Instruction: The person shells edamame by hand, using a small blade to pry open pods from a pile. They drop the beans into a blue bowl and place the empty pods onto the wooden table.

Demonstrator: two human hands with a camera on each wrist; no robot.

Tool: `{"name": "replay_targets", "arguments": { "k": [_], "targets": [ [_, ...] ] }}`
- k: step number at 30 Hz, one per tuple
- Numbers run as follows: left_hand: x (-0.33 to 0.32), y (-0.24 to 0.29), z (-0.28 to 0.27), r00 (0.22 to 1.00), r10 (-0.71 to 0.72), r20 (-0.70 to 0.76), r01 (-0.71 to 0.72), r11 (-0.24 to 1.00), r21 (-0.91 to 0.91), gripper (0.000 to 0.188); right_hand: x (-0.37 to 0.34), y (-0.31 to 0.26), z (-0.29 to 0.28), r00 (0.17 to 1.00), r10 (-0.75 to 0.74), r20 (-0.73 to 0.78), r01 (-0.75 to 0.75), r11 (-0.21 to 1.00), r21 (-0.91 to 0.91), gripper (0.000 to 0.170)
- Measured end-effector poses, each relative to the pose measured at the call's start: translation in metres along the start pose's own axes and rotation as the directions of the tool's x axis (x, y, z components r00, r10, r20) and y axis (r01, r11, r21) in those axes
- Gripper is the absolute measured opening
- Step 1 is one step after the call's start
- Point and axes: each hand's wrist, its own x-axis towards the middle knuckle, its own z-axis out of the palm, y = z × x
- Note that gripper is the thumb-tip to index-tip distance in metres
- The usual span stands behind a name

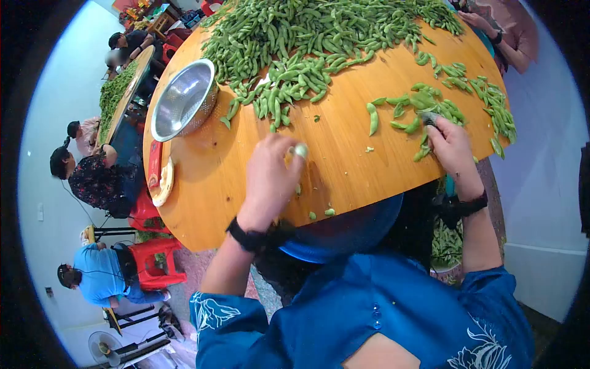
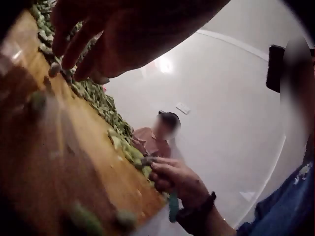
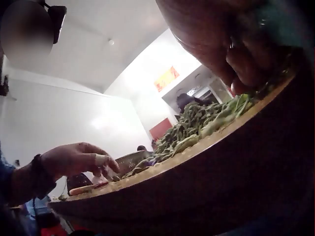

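Over the near part of the table, my left hand point(image 1: 273, 178) hovers with loosely bent fingers, a pale wrap on its thumb; nothing shows in its grasp. My right hand point(image 1: 452, 147) reaches down to a small group of green edamame pods point(image 1: 409, 126) at the right, a dark cover on one fingertip. Its fingertips touch these pods, and I cannot tell whether they pinch one. In the left wrist view the right hand point(image 2: 182, 179) has its fingers bent at the pods' edge. Small shelled bits point(image 1: 330, 211) lie near the table edge.
A large heap of edamame pods point(image 1: 319, 31) covers the far side of the wooden table point(image 1: 233, 178). A metal colander point(image 1: 184, 101) stands at the left, beside a red box point(image 1: 155, 165). Below the edge is a blue basin point(image 1: 350, 230). Another person's arm point(image 1: 516, 55) is at the far right.
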Motion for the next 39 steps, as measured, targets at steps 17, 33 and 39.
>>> {"name": "replay_targets", "arguments": {
  "k": [17, 33, 39],
  "targets": [
    [0.031, 0.010, 0.017, 0.966, -0.251, 0.055, 0.246, 0.844, -0.476, 0.019, -0.006, -0.085, 0.062, 0.932, -0.095, 0.351, -0.123, 0.827, 0.548, 0.021],
    [0.014, 0.007, 0.047, 0.999, 0.008, 0.034, 0.016, 0.767, -0.641, 0.040, -0.007, -0.099, 0.081, 0.874, -0.053, 0.483, -0.312, 0.701, 0.641, 0.015],
    [0.014, 0.009, 0.045, 0.996, -0.054, 0.070, 0.088, 0.639, -0.764, 0.037, -0.007, -0.105, 0.088, 0.885, 0.001, 0.466, -0.370, 0.611, 0.700, 0.015]
  ]
}}
